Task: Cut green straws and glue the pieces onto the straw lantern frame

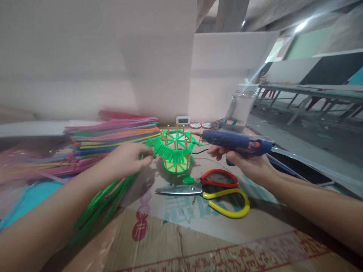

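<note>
My right hand (pixel 244 160) is closed round the handle of a blue hot glue gun (pixel 232 140), whose nozzle points left. Left of that tip stands a small round frame (pixel 176 166) with a green base, upright wooden sticks and a green spoked top. A zigzag-folded green pipe cleaner strip (pixel 167 152) curves round its near side. At the strip's left end, the fingers of my left hand (pixel 138 156) are pinched together on it. Scissors (pixel 195 187) with one red and one yellow handle lie in front, beside a short green folded piece (pixel 187 179).
Bundles of coloured pipe cleaners (pixel 113 138) lie at the left, with loose green ones (pixel 104 207) nearer. Behind stand a small digital timer (pixel 183 120) and a clear water bottle (pixel 241 105). Cardboard (pixel 159 249) covers the table. A wall panel (pixel 159 68) rises at the back.
</note>
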### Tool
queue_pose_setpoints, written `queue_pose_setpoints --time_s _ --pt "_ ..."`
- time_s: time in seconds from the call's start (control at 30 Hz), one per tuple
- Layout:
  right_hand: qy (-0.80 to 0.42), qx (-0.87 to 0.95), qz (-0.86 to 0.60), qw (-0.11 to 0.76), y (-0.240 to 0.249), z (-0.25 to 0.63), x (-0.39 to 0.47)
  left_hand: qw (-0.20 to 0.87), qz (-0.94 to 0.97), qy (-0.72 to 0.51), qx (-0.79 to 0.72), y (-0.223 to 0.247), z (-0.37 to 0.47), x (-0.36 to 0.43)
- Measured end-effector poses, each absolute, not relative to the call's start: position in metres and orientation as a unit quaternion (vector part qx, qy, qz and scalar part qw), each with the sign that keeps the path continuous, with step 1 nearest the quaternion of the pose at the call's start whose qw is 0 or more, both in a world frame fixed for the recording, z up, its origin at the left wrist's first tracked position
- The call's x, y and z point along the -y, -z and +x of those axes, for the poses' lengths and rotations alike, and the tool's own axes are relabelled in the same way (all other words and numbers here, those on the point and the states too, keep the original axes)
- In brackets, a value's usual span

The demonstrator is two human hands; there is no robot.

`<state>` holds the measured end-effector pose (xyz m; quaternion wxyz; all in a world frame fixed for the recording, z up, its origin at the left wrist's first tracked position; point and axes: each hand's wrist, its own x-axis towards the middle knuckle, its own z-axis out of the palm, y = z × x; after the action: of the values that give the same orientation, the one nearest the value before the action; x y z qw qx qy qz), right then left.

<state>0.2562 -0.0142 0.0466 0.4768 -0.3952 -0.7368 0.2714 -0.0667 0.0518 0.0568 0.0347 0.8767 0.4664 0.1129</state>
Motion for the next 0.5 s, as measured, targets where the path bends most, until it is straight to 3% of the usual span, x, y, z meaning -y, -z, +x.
queue_pose_setpoints --time_s 0.17,0.5 --pt "-0.281 0.774 -0.413 0.389 -0.047 0.259 0.014 0.133 0.864 -0.037 -0.485 -0.043 -0.053 -0.046" --pt "-0.238 0.788 -0.459 0.334 -0.057 0.261 0.009 0.049 0.891 -0.187 -0.410 0.009 -0.040 -0.053"
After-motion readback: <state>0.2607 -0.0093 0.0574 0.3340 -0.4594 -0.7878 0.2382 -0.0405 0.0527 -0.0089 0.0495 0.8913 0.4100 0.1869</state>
